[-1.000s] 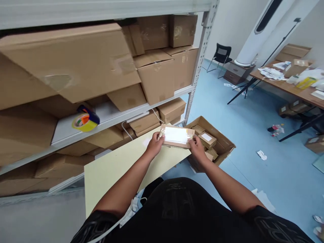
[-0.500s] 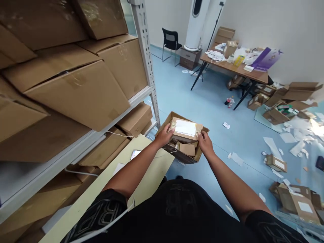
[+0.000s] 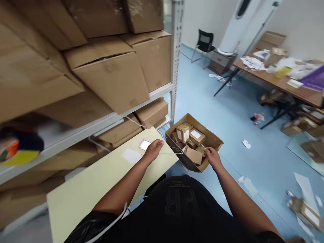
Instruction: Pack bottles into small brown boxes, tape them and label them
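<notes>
A deep cardboard box (image 3: 170,139) stands at the end of the pale yellow tabletop, filled with several small taped parcels. Among them are a parcel with a white label (image 3: 197,136) and a plain brown carton (image 3: 194,155). My right hand (image 3: 213,158) is at the box's right side, fingers curled in a pinch beside a shiny taped parcel (image 3: 201,150); what they hold is hidden. My left hand (image 3: 152,151) hovers over the tabletop, fingers loosely bent with nothing visible in them. Near it lie a phone (image 3: 144,145) with a lit white screen and a sheet of paper (image 3: 131,156).
Large cartons (image 3: 111,81) fill the metal shelf (image 3: 162,89) on the left. A white cable (image 3: 170,153) crosses the tabletop (image 3: 83,195) to the box. Paper scraps (image 3: 246,144) litter the blue floor. A cluttered wooden table (image 3: 275,81) and a chair (image 3: 205,42) stand further back.
The labelled parcel held in both hands is out of them, and parcels in the box now show. My left hand moved left, over the tabletop. The view has turned left.
</notes>
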`<state>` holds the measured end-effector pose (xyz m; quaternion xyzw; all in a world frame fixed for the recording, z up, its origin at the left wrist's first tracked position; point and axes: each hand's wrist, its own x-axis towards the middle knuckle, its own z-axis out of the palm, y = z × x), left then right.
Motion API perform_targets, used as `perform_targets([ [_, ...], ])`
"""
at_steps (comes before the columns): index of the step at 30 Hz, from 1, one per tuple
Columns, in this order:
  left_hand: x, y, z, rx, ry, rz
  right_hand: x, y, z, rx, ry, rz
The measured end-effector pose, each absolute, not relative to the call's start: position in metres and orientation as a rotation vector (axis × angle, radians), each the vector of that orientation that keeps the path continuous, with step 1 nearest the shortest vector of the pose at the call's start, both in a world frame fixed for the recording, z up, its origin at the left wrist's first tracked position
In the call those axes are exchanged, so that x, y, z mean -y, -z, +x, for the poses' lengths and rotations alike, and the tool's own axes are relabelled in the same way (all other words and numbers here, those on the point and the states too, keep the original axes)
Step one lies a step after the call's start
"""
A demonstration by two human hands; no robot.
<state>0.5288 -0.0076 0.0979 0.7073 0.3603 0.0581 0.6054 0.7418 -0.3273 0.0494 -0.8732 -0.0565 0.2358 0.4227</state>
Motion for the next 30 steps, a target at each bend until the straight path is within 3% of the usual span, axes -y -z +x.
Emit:
perform_targets([
  [7, 0.113, -0.101, 0.435, -1.246, -0.397, 1.476, 0.310, -0.039, 0.756, 0.754, -0.877, -2.097],
  [15, 0.224, -0.118, 0.334, -1.534, -0.702, 1.242, 0.297, -0.038, 0.699, 1.134, -1.109, -1.864],
  [23, 0.321, -0.132, 0.213, -1.725, -1.004, 1.017, 0.246, -0.051, 0.587, 1.510, -1.228, -1.739],
  [30, 0.418, -0.121, 0.087, -1.914, -1.112, 0.877, 0.244, -0.052, 0.422, 1.766, -1.317, -1.598],
])
